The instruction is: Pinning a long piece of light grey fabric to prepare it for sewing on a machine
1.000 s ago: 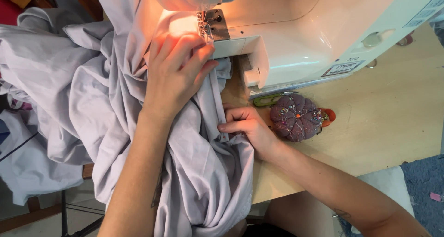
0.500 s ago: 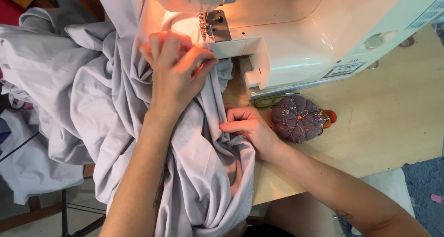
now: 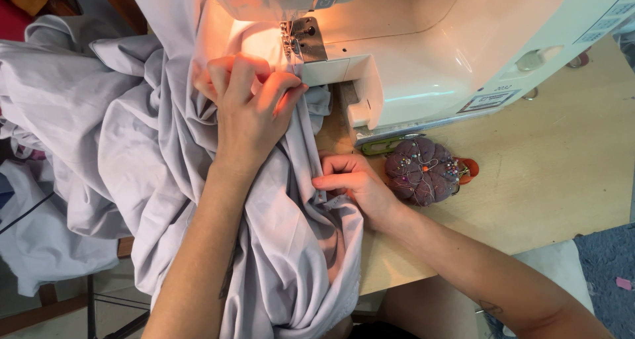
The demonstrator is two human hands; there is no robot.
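Fabric (image 3: 159, 154), pale lilac and heavily rumpled, spreads from the far left across the near edge of the tabletop (image 3: 555, 180) and runs under the presser foot (image 3: 294, 44) of a white sewing machine (image 3: 450, 41). The left hand (image 3: 248, 111) lies on the cloth just near the foot, fingers curled and bunched, pressing a fold. The right hand (image 3: 350, 183) sits nearer, thumb and forefinger pinching the fabric's edge. Just right of it rests a purple pincushion (image 3: 422, 169) stuck with pins, beside green snips (image 3: 378, 145).
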